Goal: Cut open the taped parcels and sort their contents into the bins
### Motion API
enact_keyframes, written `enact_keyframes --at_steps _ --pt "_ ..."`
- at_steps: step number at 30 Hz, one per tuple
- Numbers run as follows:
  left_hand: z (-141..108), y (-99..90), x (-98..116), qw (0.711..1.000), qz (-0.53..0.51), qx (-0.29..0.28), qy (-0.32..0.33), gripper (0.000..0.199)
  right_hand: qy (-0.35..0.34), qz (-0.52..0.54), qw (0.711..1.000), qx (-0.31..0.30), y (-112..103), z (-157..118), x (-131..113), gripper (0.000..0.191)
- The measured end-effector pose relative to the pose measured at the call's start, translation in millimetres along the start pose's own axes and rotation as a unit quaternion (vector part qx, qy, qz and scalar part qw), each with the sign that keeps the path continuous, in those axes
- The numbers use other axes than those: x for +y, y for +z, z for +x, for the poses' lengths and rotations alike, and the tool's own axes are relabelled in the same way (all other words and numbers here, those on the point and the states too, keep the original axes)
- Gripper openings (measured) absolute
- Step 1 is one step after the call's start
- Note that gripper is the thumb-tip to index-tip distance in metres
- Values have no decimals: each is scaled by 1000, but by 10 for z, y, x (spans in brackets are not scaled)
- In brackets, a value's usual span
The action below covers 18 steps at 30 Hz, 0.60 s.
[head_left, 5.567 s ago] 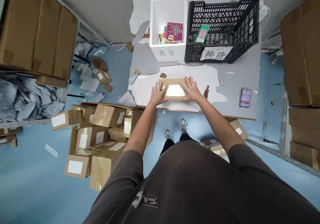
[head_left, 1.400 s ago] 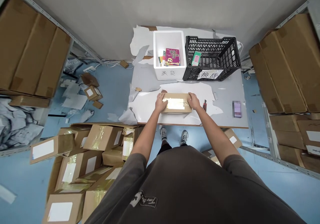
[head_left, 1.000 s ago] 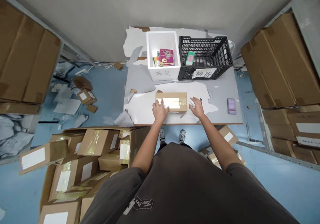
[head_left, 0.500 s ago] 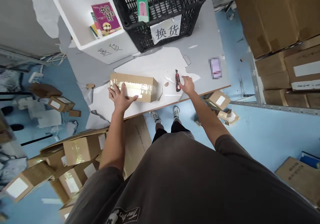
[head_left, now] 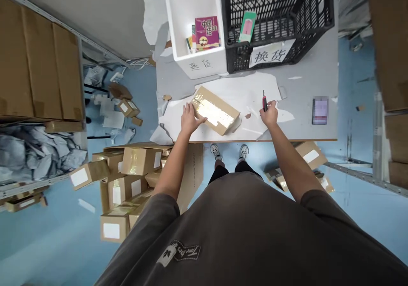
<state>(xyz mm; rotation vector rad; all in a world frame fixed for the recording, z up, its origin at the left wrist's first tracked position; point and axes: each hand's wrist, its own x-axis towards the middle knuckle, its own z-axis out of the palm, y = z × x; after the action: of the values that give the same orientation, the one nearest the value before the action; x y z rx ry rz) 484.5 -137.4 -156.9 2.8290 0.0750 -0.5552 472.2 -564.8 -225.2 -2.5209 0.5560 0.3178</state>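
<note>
A taped cardboard box (head_left: 204,94) with a white label lies aslant on the white paper that covers part of the table. My left hand (head_left: 189,120) grips its left end, the thumb along the near edge and the fingers at the left side. To the right of the box, my right hand (head_left: 269,114) is closed around a red and black utility knife (head_left: 264,103), its tip pointing away from me. A small brown scrap (head_left: 247,116) rests on the paper between the box and the knife.
Behind stand a white bin (head_left: 204,67) with books in it and a black crate (head_left: 237,56) holding a green item. A phone (head_left: 320,111) lies at the table's right. Cardboard boxes (head_left: 137,162) are piled below left, and more lie below the table's right side.
My right hand has picked up the utility knife from the table. The box has been turned so its right end points nearer to me. The head view has shifted and rotated.
</note>
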Motion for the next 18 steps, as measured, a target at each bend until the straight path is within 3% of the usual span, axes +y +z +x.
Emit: enact_keyframes --at_steps 4,7,10,13,18 --pt "25 41 -19 999 -28 -20 15 129 -110 15 993 -45 -138 -242 -991 64" --pt "54 11 11 998 -28 -34 39 125 -194 -26 973 -121 40 -401 -1865 57" --pt "103 -48 5 996 -28 -48 63 123 -214 -99 958 -165 270 -504 -2498 53" --pt "141 -79 -28 994 -36 -58 83 124 -196 -150 953 -175 377 -563 -2760 52" --pt "146 -67 -43 992 -56 -62 93 124 -186 -181 952 -164 344 -716 -2782 55"
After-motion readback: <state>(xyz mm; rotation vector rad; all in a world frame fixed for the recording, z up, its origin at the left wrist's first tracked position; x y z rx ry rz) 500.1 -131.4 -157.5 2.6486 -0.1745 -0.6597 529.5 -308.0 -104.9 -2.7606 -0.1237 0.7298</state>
